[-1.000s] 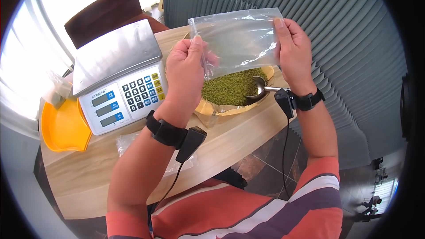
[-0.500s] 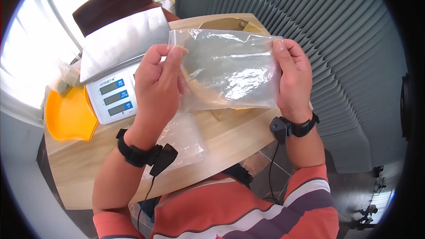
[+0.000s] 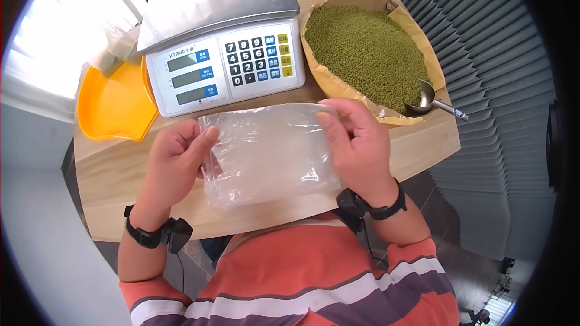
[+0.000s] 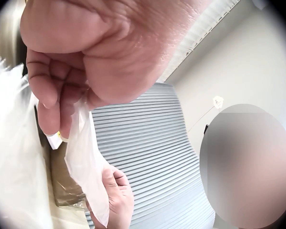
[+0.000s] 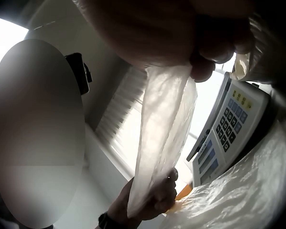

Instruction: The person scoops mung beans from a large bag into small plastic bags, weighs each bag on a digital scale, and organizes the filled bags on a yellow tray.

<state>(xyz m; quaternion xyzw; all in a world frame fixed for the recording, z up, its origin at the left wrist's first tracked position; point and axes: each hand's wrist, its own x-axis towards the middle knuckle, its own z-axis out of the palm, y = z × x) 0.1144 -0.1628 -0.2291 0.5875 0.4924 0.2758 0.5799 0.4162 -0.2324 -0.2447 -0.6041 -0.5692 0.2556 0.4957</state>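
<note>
A clear plastic bag [image 3: 272, 154] is stretched flat between my two hands, low over the front of the table. My left hand [image 3: 177, 162] pinches its left end, thumb on top. At the opposite end, my right hand [image 3: 362, 148] pinches the upper corner between thumb and fingers. From the left wrist, the bag [image 4: 85, 162] appears edge-on as a thin whitish sheet. The right wrist view also shows the bag [image 5: 159, 124] hanging from the right hand's fingers, with the left hand [image 5: 157, 198] at its far end.
Behind the bag stands a digital scale [image 3: 208, 78] with a steel platform. A paper sack of green beans [image 3: 368, 51] sits to its right, a metal scoop [image 3: 428, 99] lying at its edge. On the left is a yellow tray [image 3: 115, 102]. More crinkled plastic [image 5: 243, 181] lies near the scale.
Both hands have brought the plastic bag lower and nearer my body, holding it at both ends throughout. The view has tilted and shifted, so the bean sack and scale now show fully.
</note>
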